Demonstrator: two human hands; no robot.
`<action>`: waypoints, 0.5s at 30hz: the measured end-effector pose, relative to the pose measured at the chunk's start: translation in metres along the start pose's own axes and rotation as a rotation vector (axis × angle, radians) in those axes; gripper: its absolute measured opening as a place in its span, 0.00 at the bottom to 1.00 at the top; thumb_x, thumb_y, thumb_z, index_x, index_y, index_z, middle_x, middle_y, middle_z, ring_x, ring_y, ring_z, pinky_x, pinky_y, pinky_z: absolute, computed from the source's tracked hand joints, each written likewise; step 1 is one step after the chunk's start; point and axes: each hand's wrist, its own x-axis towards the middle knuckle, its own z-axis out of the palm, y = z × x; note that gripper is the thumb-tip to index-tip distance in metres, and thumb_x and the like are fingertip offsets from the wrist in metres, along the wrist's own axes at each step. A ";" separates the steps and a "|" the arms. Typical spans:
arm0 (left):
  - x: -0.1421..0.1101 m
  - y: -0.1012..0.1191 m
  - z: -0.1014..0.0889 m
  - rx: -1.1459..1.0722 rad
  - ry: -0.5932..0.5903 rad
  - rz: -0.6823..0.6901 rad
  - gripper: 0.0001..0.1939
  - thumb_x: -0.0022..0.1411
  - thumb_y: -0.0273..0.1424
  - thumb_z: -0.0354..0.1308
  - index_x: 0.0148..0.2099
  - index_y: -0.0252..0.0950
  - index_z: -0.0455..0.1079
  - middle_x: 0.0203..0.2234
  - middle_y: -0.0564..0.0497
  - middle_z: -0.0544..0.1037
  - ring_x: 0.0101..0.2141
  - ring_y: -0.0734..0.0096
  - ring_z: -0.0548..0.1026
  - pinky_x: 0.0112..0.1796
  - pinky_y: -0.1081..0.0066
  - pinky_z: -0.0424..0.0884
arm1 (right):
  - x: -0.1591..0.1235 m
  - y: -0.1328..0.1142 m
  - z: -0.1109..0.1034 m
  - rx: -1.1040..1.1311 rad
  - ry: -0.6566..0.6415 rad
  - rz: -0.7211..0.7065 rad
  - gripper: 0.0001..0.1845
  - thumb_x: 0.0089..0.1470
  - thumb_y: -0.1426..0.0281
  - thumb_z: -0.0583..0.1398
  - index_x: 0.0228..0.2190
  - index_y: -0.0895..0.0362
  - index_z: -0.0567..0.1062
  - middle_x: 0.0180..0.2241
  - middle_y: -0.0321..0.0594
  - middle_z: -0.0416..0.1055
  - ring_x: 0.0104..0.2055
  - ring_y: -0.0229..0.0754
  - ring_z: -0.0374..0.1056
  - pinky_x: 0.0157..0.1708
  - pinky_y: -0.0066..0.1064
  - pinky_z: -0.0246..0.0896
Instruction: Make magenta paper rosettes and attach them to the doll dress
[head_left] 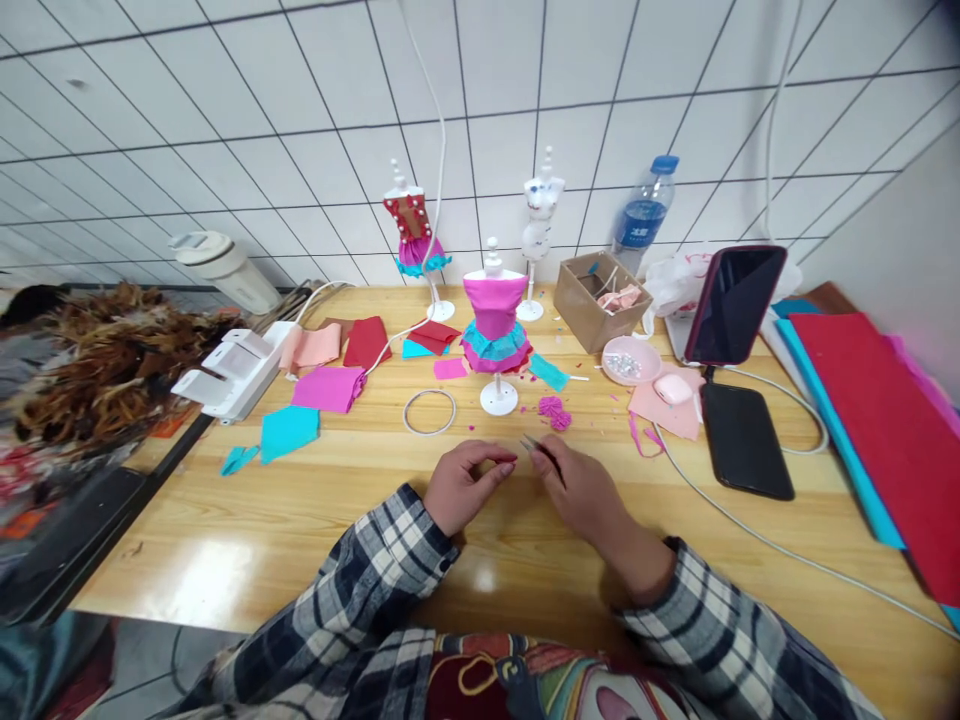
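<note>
My left hand [466, 484] is over the near middle of the table, thumb and index finger brought together; a small dark red spot shows at the fingertips, too small to name. Facing it, my right hand [581, 495] grips a small pointed metal tool [529, 442], its tip toward my left fingertips. Just beyond stands a small white dress form [495, 395] wearing a pink bodice [496, 303] and a frilled blue and pink skirt [495, 347]. Gathered magenta fabric flowers [555, 412] lie near my right hand, and a white ring [429, 412] lies beyond my left.
Two more dress forms [411, 215] [538, 225] stand by the tiled wall. At right are a cardboard box [589, 310], a water bottle [643, 215], a bead dish [632, 372], a propped phone [735, 305], a flat phone [746, 440] and a cable [750, 535]. Fabric pieces [330, 388] lie left.
</note>
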 end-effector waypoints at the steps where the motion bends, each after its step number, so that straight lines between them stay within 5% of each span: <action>1: 0.000 0.000 0.000 0.030 -0.009 0.008 0.10 0.59 0.34 0.61 0.42 0.37 0.77 0.31 0.48 0.80 0.35 0.66 0.76 0.39 0.68 0.70 | 0.002 0.002 -0.002 -0.064 0.027 0.008 0.17 0.64 0.58 0.47 0.38 0.55 0.70 0.31 0.40 0.72 0.33 0.44 0.68 0.30 0.32 0.54; 5: 0.002 -0.002 -0.001 0.147 -0.050 0.043 0.17 0.58 0.33 0.61 0.50 0.39 0.73 0.31 0.50 0.79 0.31 0.68 0.73 0.35 0.69 0.68 | 0.007 0.012 -0.002 -0.234 0.092 -0.013 0.15 0.62 0.61 0.52 0.43 0.55 0.72 0.40 0.45 0.73 0.39 0.47 0.68 0.35 0.34 0.57; 9: 0.006 -0.003 0.003 0.298 -0.249 0.263 0.09 0.59 0.29 0.57 0.42 0.38 0.74 0.31 0.47 0.78 0.34 0.65 0.73 0.40 0.65 0.67 | 0.004 0.010 -0.003 -0.316 0.226 -0.122 0.15 0.58 0.65 0.57 0.46 0.54 0.73 0.44 0.48 0.71 0.48 0.53 0.63 0.48 0.44 0.56; 11: 0.006 -0.003 0.008 0.306 -0.327 0.370 0.07 0.60 0.28 0.55 0.37 0.38 0.75 0.31 0.46 0.78 0.36 0.63 0.73 0.43 0.62 0.66 | 0.000 -0.003 -0.007 -0.260 0.326 -0.204 0.18 0.58 0.67 0.56 0.50 0.55 0.71 0.49 0.48 0.70 0.52 0.54 0.61 0.53 0.48 0.53; 15: 0.004 -0.006 0.017 0.135 -0.233 0.366 0.06 0.58 0.33 0.58 0.36 0.40 0.75 0.32 0.46 0.77 0.40 0.59 0.74 0.46 0.60 0.67 | -0.007 -0.059 -0.005 -0.040 0.313 -0.507 0.30 0.60 0.63 0.53 0.62 0.55 0.56 0.59 0.48 0.61 0.62 0.52 0.53 0.61 0.49 0.46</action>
